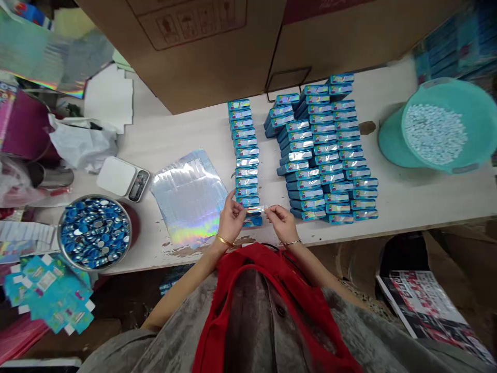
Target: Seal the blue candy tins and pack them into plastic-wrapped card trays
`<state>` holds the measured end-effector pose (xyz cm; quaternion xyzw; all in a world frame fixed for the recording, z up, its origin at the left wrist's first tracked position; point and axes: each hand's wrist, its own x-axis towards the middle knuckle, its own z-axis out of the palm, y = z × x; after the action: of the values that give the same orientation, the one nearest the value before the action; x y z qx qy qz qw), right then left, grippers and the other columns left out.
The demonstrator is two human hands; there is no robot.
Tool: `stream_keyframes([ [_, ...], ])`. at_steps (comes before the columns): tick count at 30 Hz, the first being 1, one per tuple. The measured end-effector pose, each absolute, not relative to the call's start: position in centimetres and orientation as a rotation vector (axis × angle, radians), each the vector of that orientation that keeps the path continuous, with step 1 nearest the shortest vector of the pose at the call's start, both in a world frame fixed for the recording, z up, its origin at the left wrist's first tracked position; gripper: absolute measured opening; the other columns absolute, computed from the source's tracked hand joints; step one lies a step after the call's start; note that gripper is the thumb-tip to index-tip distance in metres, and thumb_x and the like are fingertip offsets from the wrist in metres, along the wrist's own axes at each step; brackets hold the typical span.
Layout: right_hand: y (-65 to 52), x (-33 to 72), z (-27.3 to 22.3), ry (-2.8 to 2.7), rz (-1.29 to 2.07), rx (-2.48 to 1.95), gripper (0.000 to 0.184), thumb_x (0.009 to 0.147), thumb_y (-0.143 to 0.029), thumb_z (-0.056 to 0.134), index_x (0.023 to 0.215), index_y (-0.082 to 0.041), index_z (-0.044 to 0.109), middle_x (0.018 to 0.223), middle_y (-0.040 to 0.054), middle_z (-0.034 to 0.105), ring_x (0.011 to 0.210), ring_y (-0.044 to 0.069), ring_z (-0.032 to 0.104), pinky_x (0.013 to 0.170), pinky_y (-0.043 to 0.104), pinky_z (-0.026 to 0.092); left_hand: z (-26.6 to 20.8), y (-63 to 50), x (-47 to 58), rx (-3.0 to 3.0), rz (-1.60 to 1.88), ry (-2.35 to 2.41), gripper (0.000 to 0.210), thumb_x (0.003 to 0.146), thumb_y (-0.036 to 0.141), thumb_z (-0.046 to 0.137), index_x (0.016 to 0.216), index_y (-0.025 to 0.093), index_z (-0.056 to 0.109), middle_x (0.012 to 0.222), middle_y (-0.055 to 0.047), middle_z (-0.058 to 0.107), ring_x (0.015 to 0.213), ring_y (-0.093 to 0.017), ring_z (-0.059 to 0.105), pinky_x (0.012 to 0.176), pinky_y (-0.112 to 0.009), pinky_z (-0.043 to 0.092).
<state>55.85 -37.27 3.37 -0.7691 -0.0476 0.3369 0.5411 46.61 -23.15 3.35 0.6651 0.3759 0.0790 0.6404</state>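
A short shiny holographic sticker strip (255, 210) is stretched between my two hands. Its left end is pinched in the fingers of my left hand (231, 220), and my right hand (282, 223) pinches the other end. Right under the strip, at the table's near edge, lies a small blue box (252, 222) with no shiny strip visible on its upward side. It ends a single row of blue boxes (246, 150) bearing shiny strips. Left of my left hand, a silvery sticker sheet (190, 199) rests flat on the table.
Several columns of blue boxes (322, 155) stand to the right, beside a turquoise bucket (392, 134) of small white pieces. On the left are a white scale (116, 176) and a metal bowl (62, 235) of blue-and-silver discs. A large cardboard carton (217, 62) blocks the back.
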Motion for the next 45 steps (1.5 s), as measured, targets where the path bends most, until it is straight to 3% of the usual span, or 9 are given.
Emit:
stream_keyframes([
  [7,-39.2,55.0,0.0,-0.298,0.683,-1.976,0.028,0.085,-0.043,0.055,0.073,-0.018,0.062,0.066,-0.0013,0.053,0.06,0.012,0.044,0.057,0.025,0.036,2.4,-24.5,46.8,1.95,0.053,0.964,0.077,0.078,0.019,0.059,0.148,0.023,0.026,0.079,0.003,0.063,0.076,-0.017,0.059,0.085,-0.036,0.036],
  [21,-39.2,55.4,-2.6,-0.421,0.687,-2.04,0.027,0.086,-0.041,0.052,0.073,-0.019,0.062,0.065,-0.0006,0.054,0.06,0.012,0.044,0.058,0.026,0.037,0.8,-25.0,47.0,2.158,-0.042,1.031,0.083,0.078,0.025,0.056,0.152,0.018,0.016,0.083,-0.001,0.063,0.087,-0.024,0.06,0.083,-0.038,0.033],
  [26,-39.5,54.8,-3.3,-0.233,0.727,-1.994,0.035,0.081,-0.04,0.056,0.108,-0.018,0.064,0.07,-0.0023,0.052,0.057,0.012,0.044,0.054,0.024,0.038,0.4,-24.7,46.6,2.16,-0.019,1.213,0.096,0.074,0.042,0.063,0.151,0.014,0.012,0.107,-0.011,0.057,0.104,-0.031,0.054,0.086,-0.043,0.037],
  [30,-39.9,54.6,-3.0,-0.515,0.773,-2.043,0.039,0.088,-0.029,0.04,0.112,-0.019,0.069,0.08,0.0043,0.057,0.071,0.017,0.053,0.066,0.029,0.044,-0.6,-24.7,46.2,2.059,-0.021,1.308,0.102,0.072,0.047,0.067,0.151,0.016,0.011,0.114,-0.013,0.052,0.108,-0.032,0.051,0.088,-0.046,0.039],
  [34,-39.9,55.4,-2.8,-0.726,0.8,-2.229,0.045,0.084,-0.022,0.039,0.119,-0.021,0.068,0.089,0.0091,0.062,0.089,0.024,0.055,0.082,0.038,0.043,-0.7,-24.4,45.9,2.012,0.111,1.282,0.097,0.07,0.047,0.07,0.148,0.017,0.02,0.111,-0.012,0.05,0.104,-0.03,0.052,0.089,-0.047,0.039],
  [37,-39.7,56.1,-2.2,-0.507,0.688,-2.217,0.047,0.088,-0.035,0.043,0.126,-0.017,0.062,0.096,0.0113,0.064,0.091,0.025,0.055,0.082,0.039,0.044,1.2,-24.0,45.5,1.976,0.366,1.129,0.068,0.073,0.045,0.071,0.131,0.02,0.045,0.108,-0.009,0.05,0.102,-0.025,0.051,0.091,-0.042,0.04],
  [40,-39.3,56.4,-0.8,-0.146,0.718,-2.001,0.059,0.087,-0.061,0.042,0.121,-0.017,0.063,0.093,0.0084,0.065,0.08,0.02,0.056,0.072,0.033,0.046,4.0,-24.2,45.0,1.852,0.456,0.895,0.025,0.081,0.041,0.066,0.093,0.021,0.06,0.098,-0.005,0.052,0.099,-0.02,0.051,0.091,-0.036,0.041],
  [43,-38.9,55.8,0.9,0.066,0.995,-1.735,0.078,0.079,-0.081,0.03,0.109,-0.018,0.066,0.084,0.0061,0.067,0.066,0.015,0.055,0.057,0.027,0.042,5.5,-25.0,44.7,1.651,0.371,0.79,0.021,0.081,0.04,0.066,0.078,0.021,0.059,0.09,-0.003,0.053,0.092,-0.017,0.054,0.086,-0.032,0.043],
  [45,-38.8,55.1,1.8,0.1,1.11,-1.62,0.078,0.074,-0.084,0.034,0.096,-0.017,0.067,0.078,0.0056,0.067,0.061,0.014,0.054,0.054,0.026,0.039,5.3,-25.6,44.6,1.547,0.299,0.813,0.022,0.08,0.04,0.067,0.074,0.021,0.058,0.087,-0.002,0.054,0.088,-0.016,0.054,0.084,-0.032,0.044],
])
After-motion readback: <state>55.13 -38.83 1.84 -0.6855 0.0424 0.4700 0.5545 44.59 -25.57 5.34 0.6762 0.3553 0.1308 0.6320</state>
